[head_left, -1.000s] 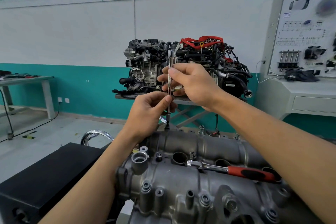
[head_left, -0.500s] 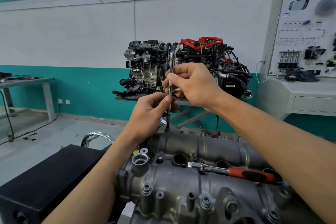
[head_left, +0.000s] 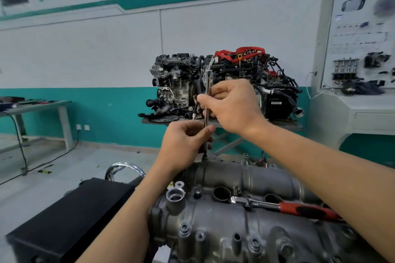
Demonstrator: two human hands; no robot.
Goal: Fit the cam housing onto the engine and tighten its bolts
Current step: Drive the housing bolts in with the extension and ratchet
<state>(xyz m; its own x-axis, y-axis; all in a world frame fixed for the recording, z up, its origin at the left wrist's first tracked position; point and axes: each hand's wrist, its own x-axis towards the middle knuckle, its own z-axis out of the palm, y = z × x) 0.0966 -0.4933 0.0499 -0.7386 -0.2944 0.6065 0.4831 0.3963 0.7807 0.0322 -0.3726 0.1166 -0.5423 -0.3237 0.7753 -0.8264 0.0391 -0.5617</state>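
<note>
The grey cast cam housing (head_left: pixel 224 224) lies on the engine in front of me, with several bolt bosses along its near side. A long thin extension bar (head_left: pixel 207 83) stands upright, its lower tip at the housing's far edge. My right hand (head_left: pixel 233 105) pinches the bar's upper part. My left hand (head_left: pixel 184 145) grips its lower part between thumb and fingers. A ratchet wrench with a red handle (head_left: pixel 299 210) rests loose on top of the housing, partly under my right forearm.
A black box (head_left: pixel 70 218) stands to the left of the engine, with a chrome ring (head_left: pixel 121 167) behind it. Farther back, a display engine with red straps (head_left: pixel 224 85) sits on a stand. A training panel console (head_left: pixel 361 66) is at right, a workbench (head_left: pixel 36 107) at left.
Both hands stay on the upright bar, and the fingers have shifted slightly around it. My head has tilted up a little, so more of the wall shows.
</note>
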